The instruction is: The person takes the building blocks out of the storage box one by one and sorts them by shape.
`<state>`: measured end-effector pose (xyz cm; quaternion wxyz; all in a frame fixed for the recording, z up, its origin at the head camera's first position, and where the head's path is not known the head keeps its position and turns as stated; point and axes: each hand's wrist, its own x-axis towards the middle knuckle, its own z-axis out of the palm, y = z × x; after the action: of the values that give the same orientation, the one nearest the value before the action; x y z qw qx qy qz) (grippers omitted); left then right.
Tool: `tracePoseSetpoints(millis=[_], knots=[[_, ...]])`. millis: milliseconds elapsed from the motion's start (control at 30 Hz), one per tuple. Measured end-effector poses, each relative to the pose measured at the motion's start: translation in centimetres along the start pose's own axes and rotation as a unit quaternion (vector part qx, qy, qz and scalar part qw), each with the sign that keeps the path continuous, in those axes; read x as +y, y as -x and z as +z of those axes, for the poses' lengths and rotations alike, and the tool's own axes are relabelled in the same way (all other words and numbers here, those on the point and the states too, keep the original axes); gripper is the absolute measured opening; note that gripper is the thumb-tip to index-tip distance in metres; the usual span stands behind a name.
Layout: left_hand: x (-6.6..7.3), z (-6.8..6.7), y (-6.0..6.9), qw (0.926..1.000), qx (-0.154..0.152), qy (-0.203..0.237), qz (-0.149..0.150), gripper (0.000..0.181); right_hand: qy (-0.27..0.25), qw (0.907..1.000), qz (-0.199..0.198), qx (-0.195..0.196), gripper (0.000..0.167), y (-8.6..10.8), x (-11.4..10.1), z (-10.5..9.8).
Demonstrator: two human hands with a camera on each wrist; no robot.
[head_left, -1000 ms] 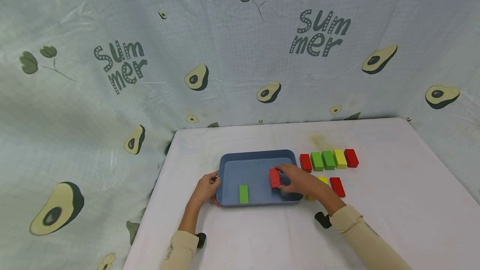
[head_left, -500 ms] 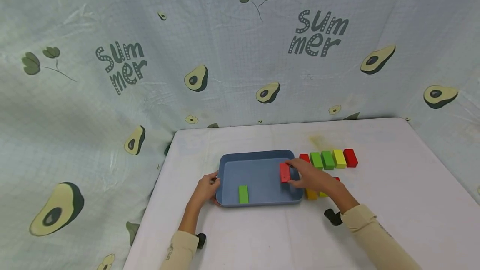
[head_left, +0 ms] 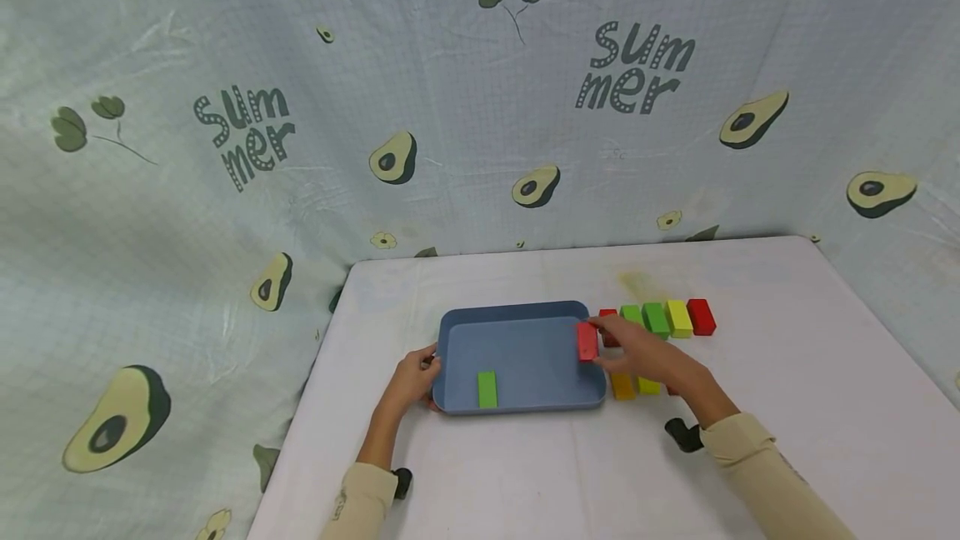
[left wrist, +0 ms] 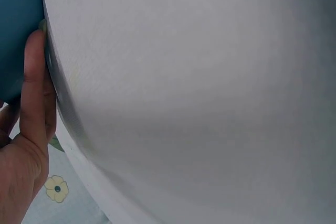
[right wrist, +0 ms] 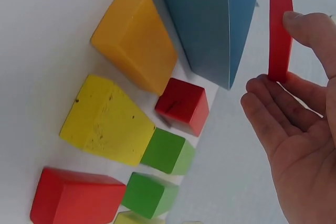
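Observation:
My right hand (head_left: pixel 641 350) pinches a red block (head_left: pixel 587 342) by its two ends, above the right side of a blue-grey tray (head_left: pixel 525 361). In the right wrist view the same red block (right wrist: pixel 280 38) stands between thumb and fingertips, beyond the tray's wall (right wrist: pixel 202 30). My left hand (head_left: pixel 411 375) holds the tray's left edge; in the left wrist view its fingers (left wrist: pixel 34 87) lie along the tray's side. Inside the tray, near the front wall, lies a green block (head_left: pixel 487 390).
Right of the tray, a row of red, green, yellow and red blocks (head_left: pixel 679 319) lies on the white table (head_left: pixel 787 373). Nearer are an orange block (head_left: pixel 622 387), a yellow block (head_left: pixel 648 387) and a red block (right wrist: pixel 79 195), partly behind my right arm. A printed cloth (head_left: pixel 465 90) hangs behind.
My right hand has carried the red block rightward and slightly away from me, from over the tray's middle right to near its right wall. My left hand and the tray have stayed put.

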<state>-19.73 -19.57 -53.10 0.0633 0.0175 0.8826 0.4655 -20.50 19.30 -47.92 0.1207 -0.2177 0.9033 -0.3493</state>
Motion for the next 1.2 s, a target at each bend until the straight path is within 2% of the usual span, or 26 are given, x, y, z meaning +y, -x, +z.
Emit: tracePoseSetpoints(millis=[267, 467, 933, 1200], knots=[[0.2, 0.0, 0.1, 1.0, 0.003, -0.006, 0.0, 0.044, 0.032, 0.9993, 0.015, 0.015, 0.068, 0.6, 1.1, -1.0], [0.2, -0.1, 0.0, 1.0, 0.006, -0.001, -0.003, 0.043, 0.034, 0.9989, 0.018, 0.026, 0.068, 1.0, 2.1, -1.6], [0.1, 0.1, 0.0, 0.9998, 0.009, -0.019, 0.0, 0.043, 0.049, 0.9984, 0.013, 0.023, 0.066, 1.9, 3.7, -2.3], [0.2, 0.1, 0.1, 0.9999, 0.011, -0.008, -0.003, 0.044, 0.048, 0.9986, 0.007, 0.02, 0.063, 2.7, 4.7, -2.5]])
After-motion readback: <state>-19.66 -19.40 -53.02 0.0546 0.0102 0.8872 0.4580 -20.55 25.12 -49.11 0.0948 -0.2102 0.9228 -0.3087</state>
